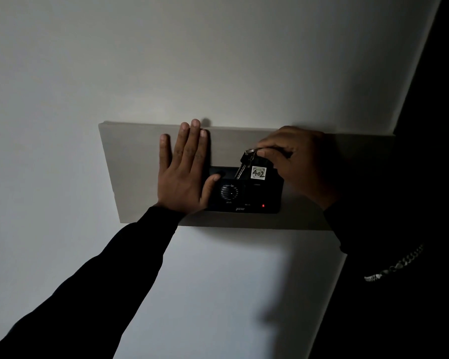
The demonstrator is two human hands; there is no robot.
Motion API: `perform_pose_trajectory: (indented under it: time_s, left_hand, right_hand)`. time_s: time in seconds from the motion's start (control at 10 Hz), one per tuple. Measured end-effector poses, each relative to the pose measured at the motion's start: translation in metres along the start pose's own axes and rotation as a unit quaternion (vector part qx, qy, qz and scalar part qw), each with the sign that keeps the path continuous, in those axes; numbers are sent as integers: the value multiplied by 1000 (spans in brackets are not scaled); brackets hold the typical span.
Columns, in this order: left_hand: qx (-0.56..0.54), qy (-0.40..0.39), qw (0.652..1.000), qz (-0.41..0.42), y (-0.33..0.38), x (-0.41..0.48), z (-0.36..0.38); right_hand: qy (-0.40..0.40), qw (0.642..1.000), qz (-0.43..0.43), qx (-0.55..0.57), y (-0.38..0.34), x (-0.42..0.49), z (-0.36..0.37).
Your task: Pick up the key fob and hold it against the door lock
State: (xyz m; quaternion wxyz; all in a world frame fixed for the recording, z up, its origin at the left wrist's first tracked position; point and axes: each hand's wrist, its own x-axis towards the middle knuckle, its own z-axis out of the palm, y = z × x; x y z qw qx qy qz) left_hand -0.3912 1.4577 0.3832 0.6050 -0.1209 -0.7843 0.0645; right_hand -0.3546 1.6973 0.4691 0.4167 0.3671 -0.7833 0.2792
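A black door lock unit (246, 195) with a round speaker grille and a small red light sits on a grey panel (130, 164). My right hand (298, 161) grips a key ring holding a metal key and a black key fob (257, 168) with a white "402" label, pressed against the top of the lock. My left hand (184, 169) lies flat on the panel with its fingers spread and its thumb resting on the lock's left side.
The panel is mounted on a pale wall (88, 60). A dark edge (430, 73) runs down the right side. Both arms wear black sleeves, and a silver chain (397, 265) shows at the lower right.
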Motion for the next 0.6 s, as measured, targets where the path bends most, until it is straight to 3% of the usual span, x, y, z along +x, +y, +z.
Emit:
perform_pose_trajectory:
  time_s: [0.3, 0.5, 0.6]
  left_hand:
    - [1, -18, 1000, -4, -1, -1, 1]
    - [-36, -35, 999, -20, 6, 1, -11]
    - [-84, -34, 996, -4, 6, 27, -18]
  right_hand:
    - [33, 999, -22, 29, 11, -11, 14]
    - [41, 997, 6, 61, 4, -19, 7]
    - [117, 982, 22, 150, -7, -15, -20]
